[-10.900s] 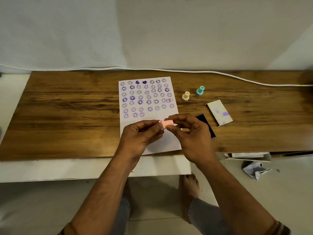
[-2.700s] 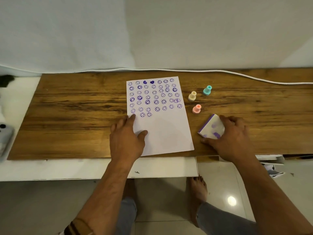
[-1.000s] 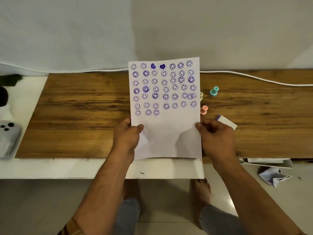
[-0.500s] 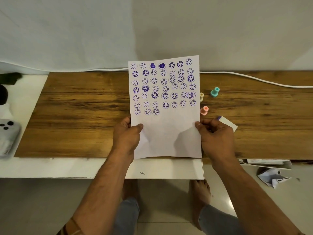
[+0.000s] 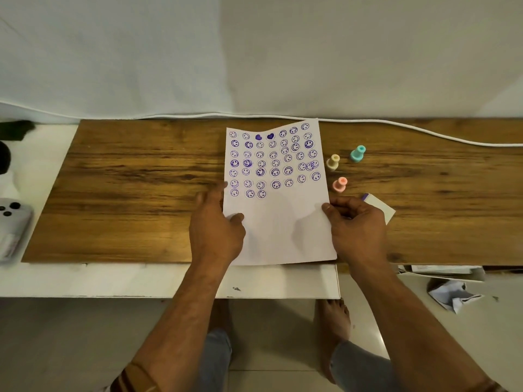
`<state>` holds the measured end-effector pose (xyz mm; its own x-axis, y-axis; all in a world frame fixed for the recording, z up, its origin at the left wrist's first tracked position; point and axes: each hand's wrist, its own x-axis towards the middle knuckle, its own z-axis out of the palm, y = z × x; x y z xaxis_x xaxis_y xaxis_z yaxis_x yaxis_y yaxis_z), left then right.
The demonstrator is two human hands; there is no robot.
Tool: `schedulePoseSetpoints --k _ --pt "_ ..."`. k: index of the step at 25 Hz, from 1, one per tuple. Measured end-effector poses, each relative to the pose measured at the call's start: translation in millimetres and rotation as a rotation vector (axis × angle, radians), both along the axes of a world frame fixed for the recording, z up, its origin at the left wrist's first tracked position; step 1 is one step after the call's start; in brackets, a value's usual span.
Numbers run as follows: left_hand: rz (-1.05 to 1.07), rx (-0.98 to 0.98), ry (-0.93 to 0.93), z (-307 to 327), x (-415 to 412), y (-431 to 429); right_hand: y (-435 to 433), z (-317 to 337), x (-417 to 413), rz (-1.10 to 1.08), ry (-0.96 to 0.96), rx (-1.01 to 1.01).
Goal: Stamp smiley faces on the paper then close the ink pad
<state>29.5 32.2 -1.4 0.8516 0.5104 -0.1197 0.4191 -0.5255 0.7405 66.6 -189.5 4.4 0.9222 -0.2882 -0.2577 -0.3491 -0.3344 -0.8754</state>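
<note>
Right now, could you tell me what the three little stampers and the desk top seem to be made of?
The pink stamper, cream stamper and teal stamper look like moulded plastic: smooth pastel bodies with a soft sheen. The desk top shows brown wood grain with a satin finish; solid wood or laminate, I cannot tell.

White cable (image 5: 424, 131) along the wooden counter's (image 5: 127, 193) far edge, crumpled white paper (image 5: 452, 295) on the floor beyond its right near corner, grey device (image 5: 12, 227) past its left edge
</note>
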Motion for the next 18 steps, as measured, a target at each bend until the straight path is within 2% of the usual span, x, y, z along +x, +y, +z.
schedulePoseSetpoints --k 3,6,9,11,14,18 --pt "-0.12 0.232 0.13 -2.3 -3.5 1.6 1.5 -0.4 1.3 0.019 -0.002 -0.081" --pt "-0.148 0.298 0.166 -2.4 -6.0 1.4 5.5 5.5 -3.4 0.069 -0.06 -0.236" --pt "-0.141 0.318 0.162 -1.9 -6.3 1.2 11.4 14.1 -10.4 0.193 -0.277 -0.527" --pt "-0.144 0.326 0.152 -3.6 -6.5 0.2 16.8 18.1 -12.4 0.318 -0.408 -0.611" --pt "-0.154 0.336 0.147 -5.8 -6.9 0.1 23.9 20.4 -13.8 0.472 -0.369 -0.732" --pt "-0.142 0.375 0.091 -4.5 -4.9 -3.7 25.1 14.0 -14.2 0.519 -0.325 -0.797"
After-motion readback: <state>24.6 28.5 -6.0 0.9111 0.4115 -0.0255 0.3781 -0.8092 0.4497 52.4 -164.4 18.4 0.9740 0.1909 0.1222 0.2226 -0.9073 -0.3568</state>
